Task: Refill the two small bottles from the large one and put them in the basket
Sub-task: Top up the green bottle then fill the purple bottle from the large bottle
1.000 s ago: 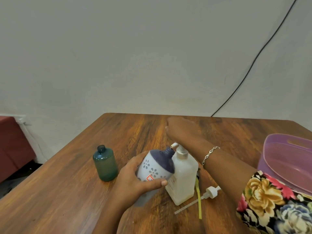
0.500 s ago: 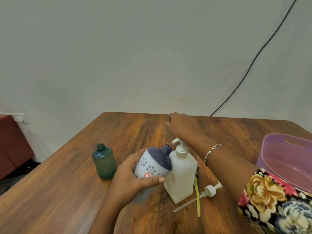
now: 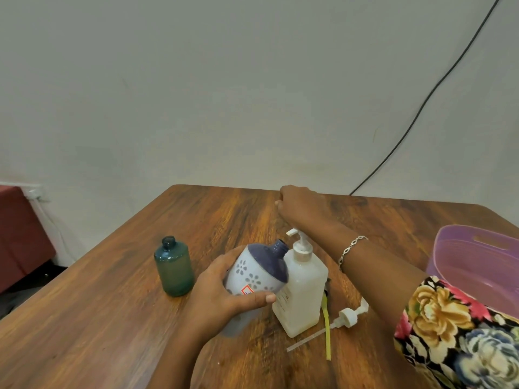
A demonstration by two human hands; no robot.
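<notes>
Floral bottle (image 3: 257,273), neck uncapped, is tilted toward the white pump bottle (image 3: 302,299) and touching it mid-table, with the left hand (image 3: 222,301) wrapped around its body, thumb across the front. Right hand (image 3: 299,203) is out past both bottles near the far edge of the table (image 3: 112,318), fingers curled under; can't tell if it holds anything. Green bottle (image 3: 174,269) stands upright and uncapped to the left, loose pump head (image 3: 346,318) lies right of the pump bottle, purple basket (image 3: 477,248) at the right edge.

Floral navy-topped bottle (image 3: 254,276), purple basket (image 3: 463,256)

Right hand (image 3: 302,204) raised, now apart from pump head (image 3: 298,239)
</notes>
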